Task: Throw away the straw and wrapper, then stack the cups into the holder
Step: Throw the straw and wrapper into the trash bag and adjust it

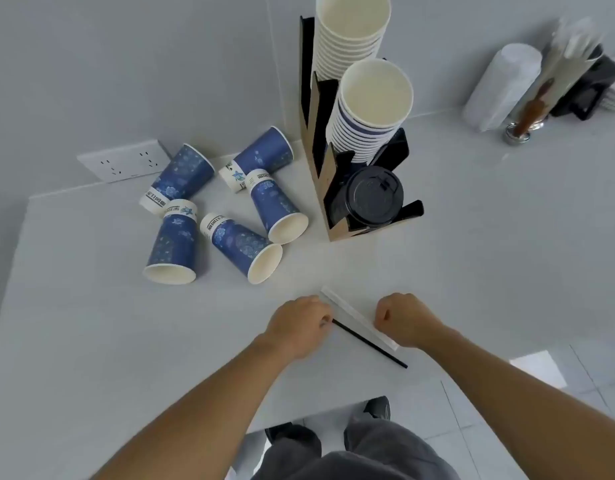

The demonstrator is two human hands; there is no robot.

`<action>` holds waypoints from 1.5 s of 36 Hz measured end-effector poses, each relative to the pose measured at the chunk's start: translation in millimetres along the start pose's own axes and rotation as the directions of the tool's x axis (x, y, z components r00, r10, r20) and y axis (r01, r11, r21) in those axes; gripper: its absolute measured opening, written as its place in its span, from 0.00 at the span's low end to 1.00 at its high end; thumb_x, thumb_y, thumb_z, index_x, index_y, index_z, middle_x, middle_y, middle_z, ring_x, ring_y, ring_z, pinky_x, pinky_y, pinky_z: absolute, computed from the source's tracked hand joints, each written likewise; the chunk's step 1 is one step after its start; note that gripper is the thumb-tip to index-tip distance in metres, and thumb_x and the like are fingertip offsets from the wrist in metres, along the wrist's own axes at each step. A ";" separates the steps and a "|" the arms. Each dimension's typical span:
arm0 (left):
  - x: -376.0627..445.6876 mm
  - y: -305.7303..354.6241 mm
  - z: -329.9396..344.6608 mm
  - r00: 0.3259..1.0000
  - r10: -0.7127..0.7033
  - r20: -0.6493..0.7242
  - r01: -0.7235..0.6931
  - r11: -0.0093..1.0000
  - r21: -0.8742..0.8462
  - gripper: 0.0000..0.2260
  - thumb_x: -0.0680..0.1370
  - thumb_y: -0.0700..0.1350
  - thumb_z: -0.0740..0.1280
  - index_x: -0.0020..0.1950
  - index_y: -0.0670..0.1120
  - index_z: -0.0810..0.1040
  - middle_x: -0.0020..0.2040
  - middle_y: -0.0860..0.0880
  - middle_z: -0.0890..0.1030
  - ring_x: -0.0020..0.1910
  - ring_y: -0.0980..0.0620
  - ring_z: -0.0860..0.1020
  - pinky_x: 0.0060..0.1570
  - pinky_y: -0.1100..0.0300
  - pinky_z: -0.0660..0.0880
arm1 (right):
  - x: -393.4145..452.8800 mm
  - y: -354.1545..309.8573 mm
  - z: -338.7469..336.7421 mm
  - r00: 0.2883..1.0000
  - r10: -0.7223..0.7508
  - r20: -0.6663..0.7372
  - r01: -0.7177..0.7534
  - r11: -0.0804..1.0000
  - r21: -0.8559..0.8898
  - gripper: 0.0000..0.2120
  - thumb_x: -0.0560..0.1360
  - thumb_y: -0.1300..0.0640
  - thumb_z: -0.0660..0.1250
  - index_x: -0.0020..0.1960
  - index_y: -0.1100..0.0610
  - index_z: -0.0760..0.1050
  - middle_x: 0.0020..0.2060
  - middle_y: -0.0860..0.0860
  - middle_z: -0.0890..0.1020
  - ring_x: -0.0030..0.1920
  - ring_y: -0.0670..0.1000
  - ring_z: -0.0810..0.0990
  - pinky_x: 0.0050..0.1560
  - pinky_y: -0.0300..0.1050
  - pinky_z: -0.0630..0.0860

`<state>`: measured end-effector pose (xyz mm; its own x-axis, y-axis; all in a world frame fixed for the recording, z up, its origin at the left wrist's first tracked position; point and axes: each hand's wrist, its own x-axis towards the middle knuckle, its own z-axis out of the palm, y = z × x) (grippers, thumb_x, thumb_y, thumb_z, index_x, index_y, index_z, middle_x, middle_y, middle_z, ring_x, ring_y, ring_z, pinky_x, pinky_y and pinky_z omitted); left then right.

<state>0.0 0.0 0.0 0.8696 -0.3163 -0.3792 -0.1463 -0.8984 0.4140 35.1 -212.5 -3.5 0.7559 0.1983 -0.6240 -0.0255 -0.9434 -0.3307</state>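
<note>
Head view: left hand (299, 323) pinches thin black straw (372, 345) beside flat white wrapper (354, 318).

Both forearms enter from the lower frame edge, the left from 7 o'clock and the right from 4 o'clock, and converge toward frame centre. Both are bare. The left hand (301, 325) lies knuckles-up, back toward the camera, fingers curled under and pinched together at its 3 o'clock side. The right hand (408, 320) sits just beside it at 3 o'clock, apart from it, also knuckles-up, with its fingers curled into a loose fist. Fingertip contact on either hand is hidden beneath the knuckles.
</note>
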 end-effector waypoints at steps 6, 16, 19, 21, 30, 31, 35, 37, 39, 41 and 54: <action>16.3 2.9 5.1 0.988 0.149 -0.034 -0.137 0.962 0.235 0.11 0.80 0.45 0.59 0.54 0.46 0.80 0.54 0.47 0.78 0.52 0.46 0.75 0.46 0.58 0.63 | -1.4 -2.7 3.7 0.999 0.044 0.002 -0.044 0.997 0.070 0.12 0.72 0.59 0.65 0.47 0.69 0.79 0.35 0.61 0.75 0.36 0.51 0.71 0.36 0.44 0.68; 38.5 0.4 2.4 0.943 0.278 0.183 -0.332 0.813 0.479 0.11 0.80 0.41 0.58 0.57 0.45 0.78 0.58 0.47 0.79 0.58 0.45 0.75 0.54 0.55 0.66 | -2.9 -2.8 -2.3 0.999 0.037 0.031 -0.037 0.999 0.019 0.10 0.76 0.59 0.64 0.48 0.64 0.82 0.49 0.59 0.84 0.44 0.56 0.81 0.47 0.51 0.81; 38.6 4.6 2.3 0.924 0.309 0.225 -0.382 0.759 0.528 0.11 0.80 0.39 0.57 0.58 0.44 0.76 0.59 0.46 0.78 0.59 0.44 0.75 0.54 0.54 0.65 | -1.2 -2.2 -2.6 0.999 0.029 0.040 -0.029 0.999 0.017 0.10 0.77 0.59 0.64 0.48 0.63 0.82 0.49 0.59 0.84 0.46 0.57 0.82 0.48 0.51 0.81; 39.0 5.8 2.2 0.917 0.312 0.247 -0.398 0.737 0.546 0.12 0.79 0.37 0.56 0.58 0.44 0.76 0.60 0.45 0.77 0.60 0.44 0.74 0.54 0.54 0.65 | -0.3 -1.3 -1.5 0.999 0.030 0.042 -0.031 0.999 0.009 0.09 0.77 0.59 0.64 0.49 0.62 0.82 0.49 0.58 0.84 0.46 0.57 0.82 0.49 0.51 0.81; 34.1 3.0 2.7 0.909 0.310 0.279 -0.417 0.714 0.563 0.12 0.80 0.36 0.54 0.59 0.42 0.74 0.61 0.43 0.76 0.59 0.43 0.74 0.53 0.53 0.66 | 1.0 -2.1 2.6 0.999 0.033 0.037 -0.032 0.999 -0.029 0.07 0.77 0.59 0.62 0.42 0.58 0.74 0.45 0.56 0.81 0.43 0.57 0.80 0.40 0.48 0.76; 32.4 1.6 3.1 0.908 0.311 0.281 -0.418 0.711 0.565 0.12 0.80 0.36 0.54 0.59 0.41 0.73 0.61 0.43 0.76 0.58 0.43 0.74 0.53 0.53 0.67 | 0.9 -2.1 3.0 0.999 0.034 0.035 -0.033 0.999 -0.028 0.07 0.77 0.59 0.62 0.41 0.57 0.73 0.44 0.56 0.80 0.41 0.56 0.78 0.38 0.47 0.75; 22.7 -7.3 3.7 0.903 0.324 0.281 -0.429 0.699 0.573 0.13 0.79 0.34 0.53 0.60 0.41 0.72 0.60 0.42 0.75 0.57 0.43 0.74 0.52 0.52 0.67 | 0.1 -1.9 3.4 0.999 0.039 0.033 -0.038 0.999 -0.013 0.07 0.77 0.60 0.61 0.41 0.58 0.72 0.43 0.55 0.79 0.39 0.54 0.76 0.40 0.48 0.76; 16.8 -13.9 3.3 0.903 0.330 0.277 -0.430 0.699 0.571 0.13 0.79 0.34 0.53 0.60 0.41 0.72 0.60 0.42 0.75 0.57 0.43 0.74 0.53 0.52 0.68 | -0.5 -1.6 3.9 0.999 0.035 0.033 -0.034 0.999 -0.012 0.07 0.77 0.60 0.61 0.41 0.58 0.72 0.44 0.56 0.79 0.40 0.55 0.76 0.41 0.49 0.77; 9.3 -21.2 2.0 0.907 0.319 0.276 -0.422 0.704 0.571 0.12 0.80 0.35 0.53 0.60 0.41 0.71 0.60 0.42 0.75 0.57 0.43 0.75 0.53 0.52 0.68 | -1.7 -1.9 4.9 0.999 0.029 0.029 -0.028 0.999 -0.030 0.06 0.78 0.59 0.61 0.43 0.58 0.72 0.45 0.55 0.79 0.40 0.54 0.76 0.40 0.48 0.76; 0.6 -29.3 1.1 0.918 0.295 0.266 -0.397 0.727 0.560 0.11 0.81 0.37 0.54 0.61 0.42 0.71 0.60 0.43 0.76 0.56 0.43 0.75 0.52 0.53 0.69 | -3.0 -2.2 6.1 0.999 0.026 0.019 -0.025 0.999 -0.038 0.06 0.79 0.58 0.61 0.45 0.57 0.73 0.47 0.55 0.79 0.41 0.54 0.76 0.40 0.47 0.75; -58.0 -77.3 -0.8 0.973 0.110 0.202 -0.188 0.885 0.427 0.09 0.81 0.37 0.55 0.59 0.44 0.70 0.56 0.46 0.76 0.52 0.47 0.75 0.46 0.55 0.69 | -19.2 -5.2 11.4 0.998 0.028 -0.061 -0.033 0.996 -0.078 0.09 0.78 0.58 0.58 0.47 0.59 0.76 0.45 0.55 0.81 0.42 0.56 0.80 0.42 0.51 0.79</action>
<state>-38.7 88.0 -9.3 0.7350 -0.4679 -0.4907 -0.4943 -0.8652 0.0846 13.2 -208.4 2.1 0.7933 0.1552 -0.5887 0.0010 -0.9673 -0.2536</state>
